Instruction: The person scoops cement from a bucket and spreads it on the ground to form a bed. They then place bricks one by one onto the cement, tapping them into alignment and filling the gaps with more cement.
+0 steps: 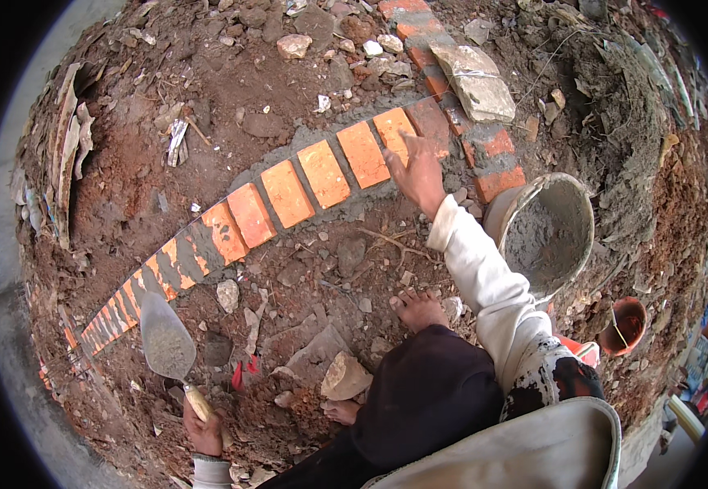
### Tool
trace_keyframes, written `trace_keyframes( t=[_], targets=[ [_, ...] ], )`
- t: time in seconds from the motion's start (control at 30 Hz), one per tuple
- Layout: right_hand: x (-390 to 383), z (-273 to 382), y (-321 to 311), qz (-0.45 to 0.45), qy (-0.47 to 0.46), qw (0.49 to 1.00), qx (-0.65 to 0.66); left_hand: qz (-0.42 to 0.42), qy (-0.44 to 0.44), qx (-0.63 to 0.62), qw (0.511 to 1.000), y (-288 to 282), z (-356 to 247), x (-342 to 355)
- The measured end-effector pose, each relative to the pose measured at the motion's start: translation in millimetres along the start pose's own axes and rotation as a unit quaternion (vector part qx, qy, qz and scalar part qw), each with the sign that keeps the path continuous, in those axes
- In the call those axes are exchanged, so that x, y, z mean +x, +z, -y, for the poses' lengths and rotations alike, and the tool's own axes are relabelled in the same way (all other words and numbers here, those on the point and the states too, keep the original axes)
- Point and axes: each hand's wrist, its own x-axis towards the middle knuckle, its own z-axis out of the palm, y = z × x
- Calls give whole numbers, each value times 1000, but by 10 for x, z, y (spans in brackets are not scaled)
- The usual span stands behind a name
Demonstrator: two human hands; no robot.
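Observation:
My left hand is closed round the wooden handle of a trowel, whose broad blade carries a grey smear of mortar. My right hand grips an orange brick near the right end of a row, thumb at its side and a finger on top; its other fingers are partly hidden. Several orange bricks stand beside it with gaps between them, bedded in grey mortar. A darker brick adjoins the gripped one. Farther left, mortar partly covers the row's bricks.
A bucket of wet mortar stands right of my right forearm. Beyond, a second brick course meets the row, with a pale stone slab on it. A small reddish bucket lies farther right. Loose stones surround my bare feet.

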Motion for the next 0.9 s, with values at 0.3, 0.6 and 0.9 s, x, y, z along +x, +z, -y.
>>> trace_keyframes(
  t=[0.3, 0.6, 0.9],
  targets=[
    [-999, 781, -3, 221, 208, 812, 499, 168, 461, 296, 820, 2054, -1005, 504],
    [543, -79, -670, -202, -44, 976, 75, 210, 336, 303, 867, 1302, -424, 839],
    [1247, 450, -976, -300, -23, 817, 491, -30, 24, 366, 930, -1163, 883, 72]
  ],
)
